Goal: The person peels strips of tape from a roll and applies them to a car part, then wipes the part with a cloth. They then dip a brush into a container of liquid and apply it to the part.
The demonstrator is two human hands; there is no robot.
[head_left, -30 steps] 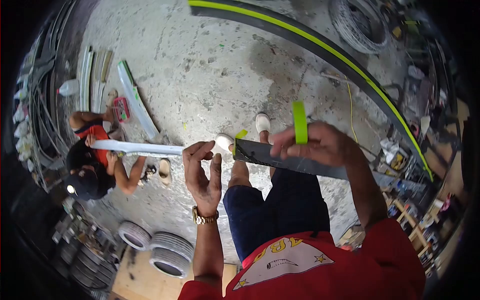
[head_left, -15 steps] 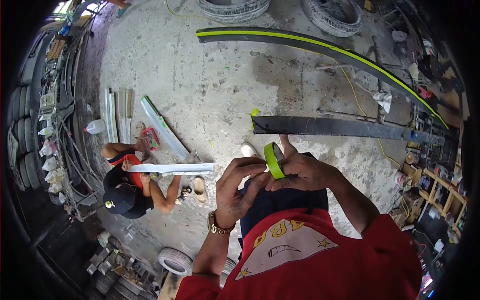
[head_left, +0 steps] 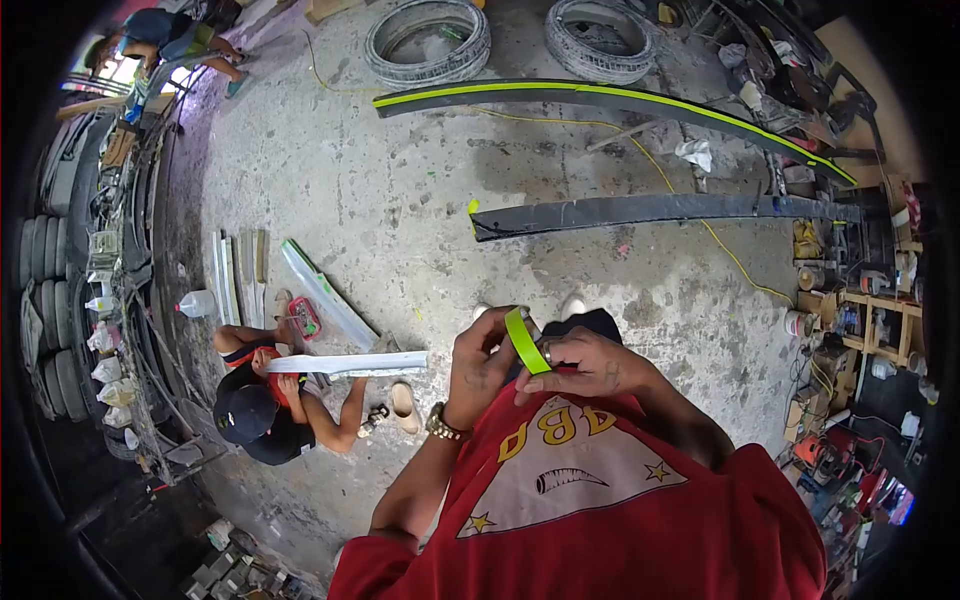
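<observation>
A roll of neon yellow-green tape (head_left: 523, 342) stands on edge between my hands, in front of my red shirt. My right hand (head_left: 590, 365) grips its right side, with the thumb and fingers at the lower edge. My left hand (head_left: 482, 362), wearing a wrist watch, is closed against the roll's left side; the roll partly hides its fingertips. Ahead on the floor lies a long dark strip (head_left: 640, 213) with a bit of green tape at its left end. Beyond it is a longer curved dark strip (head_left: 590, 97) with a green tape line along it.
At the left a crouching co-worker (head_left: 265, 415) holds a pale strip (head_left: 350, 363). Near them lie more strips (head_left: 325, 295), a red tray (head_left: 303, 318) and a jug (head_left: 196, 304). Two tires (head_left: 428, 45) stand at the back. A yellow cord (head_left: 735, 258) crosses the floor; wooden shelving (head_left: 880, 305) is at right.
My hands and the tape roll have come closer to my shirt and slightly left. The view has shifted, and another person now shows at the upper left.
</observation>
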